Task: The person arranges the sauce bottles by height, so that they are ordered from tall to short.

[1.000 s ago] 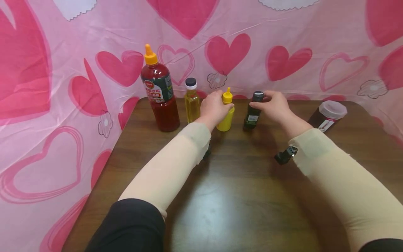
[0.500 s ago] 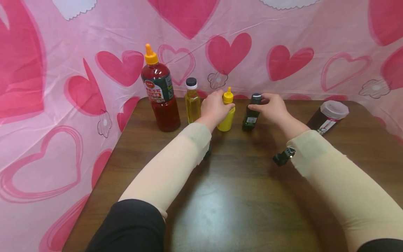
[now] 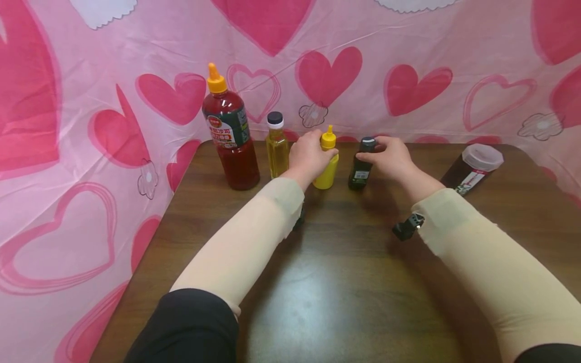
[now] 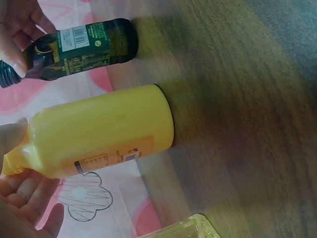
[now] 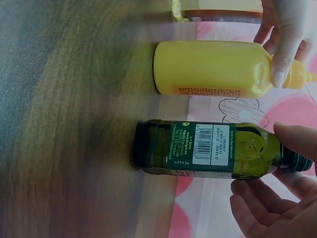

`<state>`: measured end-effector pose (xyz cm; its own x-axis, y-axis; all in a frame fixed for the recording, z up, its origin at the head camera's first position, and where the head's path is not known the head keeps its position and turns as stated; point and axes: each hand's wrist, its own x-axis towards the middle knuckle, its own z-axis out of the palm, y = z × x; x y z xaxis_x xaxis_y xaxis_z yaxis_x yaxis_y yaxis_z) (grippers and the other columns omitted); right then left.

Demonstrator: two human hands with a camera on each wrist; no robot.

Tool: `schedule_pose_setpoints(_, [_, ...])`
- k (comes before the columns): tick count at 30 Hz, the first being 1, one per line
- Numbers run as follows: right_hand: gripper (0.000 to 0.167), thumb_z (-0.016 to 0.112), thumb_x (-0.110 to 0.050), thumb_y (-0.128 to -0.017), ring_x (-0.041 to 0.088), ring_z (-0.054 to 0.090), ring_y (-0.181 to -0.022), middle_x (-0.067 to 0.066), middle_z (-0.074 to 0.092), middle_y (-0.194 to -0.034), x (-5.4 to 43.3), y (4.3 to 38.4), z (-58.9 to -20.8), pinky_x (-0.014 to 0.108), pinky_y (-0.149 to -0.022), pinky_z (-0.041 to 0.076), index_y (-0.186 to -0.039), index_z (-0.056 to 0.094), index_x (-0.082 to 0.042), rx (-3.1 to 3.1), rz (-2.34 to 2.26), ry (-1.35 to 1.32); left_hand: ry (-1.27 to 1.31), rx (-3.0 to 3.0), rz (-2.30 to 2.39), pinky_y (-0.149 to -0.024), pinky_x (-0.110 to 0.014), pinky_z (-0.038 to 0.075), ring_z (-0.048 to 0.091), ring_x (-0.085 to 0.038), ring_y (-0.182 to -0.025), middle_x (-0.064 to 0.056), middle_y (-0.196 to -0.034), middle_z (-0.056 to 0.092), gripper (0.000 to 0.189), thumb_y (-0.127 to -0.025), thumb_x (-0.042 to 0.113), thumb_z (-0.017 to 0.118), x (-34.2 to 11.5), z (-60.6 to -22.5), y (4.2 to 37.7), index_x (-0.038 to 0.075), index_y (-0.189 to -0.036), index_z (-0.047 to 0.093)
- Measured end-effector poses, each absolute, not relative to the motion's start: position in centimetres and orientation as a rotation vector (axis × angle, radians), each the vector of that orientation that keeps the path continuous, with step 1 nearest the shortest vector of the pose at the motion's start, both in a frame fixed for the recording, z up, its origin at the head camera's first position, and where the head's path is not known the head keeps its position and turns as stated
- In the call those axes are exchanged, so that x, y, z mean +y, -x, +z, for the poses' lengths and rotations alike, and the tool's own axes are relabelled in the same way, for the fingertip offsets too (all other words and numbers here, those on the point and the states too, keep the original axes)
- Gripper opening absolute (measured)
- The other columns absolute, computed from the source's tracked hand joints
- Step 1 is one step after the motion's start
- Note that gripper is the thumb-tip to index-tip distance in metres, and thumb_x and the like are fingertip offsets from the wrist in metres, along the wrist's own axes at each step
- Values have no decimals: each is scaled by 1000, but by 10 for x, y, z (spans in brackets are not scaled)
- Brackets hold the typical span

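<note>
My left hand [image 3: 310, 155] holds a yellow squeeze bottle [image 3: 325, 174] by its neck, below the pointed yellow cap. That bottle stands upright on the wooden table [image 3: 290, 282]. To its right is a small dark green glass bottle [image 3: 361, 171] with a black cap. My right hand [image 3: 391, 157] pinches its neck between thumb and fingers. In the right wrist view, its label with a barcode [image 5: 203, 144] faces the camera and its base is at the tabletop. A small gap separates the two bottles.
Left of the left hand stands a clear bottle of yellow oil [image 3: 277, 148], then a tall red sauce bottle [image 3: 229, 138] with an orange nozzle. A dark jar [image 3: 472, 169] with a translucent lid is at the right. A heart-print cloth [image 3: 395, 30] hangs behind the table.
The right hand has moved slightly left and down with the green bottle, which has shifted a little toward the yellow one. The left hand and the yellow squeeze bottle have stayed in place.
</note>
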<state>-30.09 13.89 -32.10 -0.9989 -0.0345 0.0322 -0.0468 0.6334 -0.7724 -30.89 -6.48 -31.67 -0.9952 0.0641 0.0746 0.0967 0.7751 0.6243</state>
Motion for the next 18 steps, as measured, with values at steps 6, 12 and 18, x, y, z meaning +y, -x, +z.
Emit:
schedule_pose_setpoints(6, [42, 74, -29, -90, 39, 55, -109, 26, 61, -120, 139, 299, -320, 52, -101, 43, -118, 62, 1, -2829, 1344, -63, 132, -2909, -1022, -100, -39, 47, 58, -17, -108, 3, -116, 60, 47, -89, 44, 71, -64, -317, 310, 18, -126, 56])
schedule_pose_setpoints(12, [43, 73, -29, -90, 39, 55, -109, 26, 60, -120, 141, 298, -320, 52, -101, 43, -118, 61, 2, -2831, 1354, -75, 130, -2907, -1025, -99, -38, 47, 59, -17, -106, 3, -114, 61, 46, -89, 44, 71, -65, -318, 311, 18, -125, 56])
schedule_pose_setpoints(18, [45, 73, -31, -90, 39, 54, -108, 25, 60, -121, 144, 298, -319, 52, -101, 43, -121, 60, 0, -2853, 1362, -89, 117, -2914, -1034, -100, -38, 47, 58, -17, -107, 3, -115, 60, 47, -89, 45, 71, -65, -318, 310, 19, -125, 56])
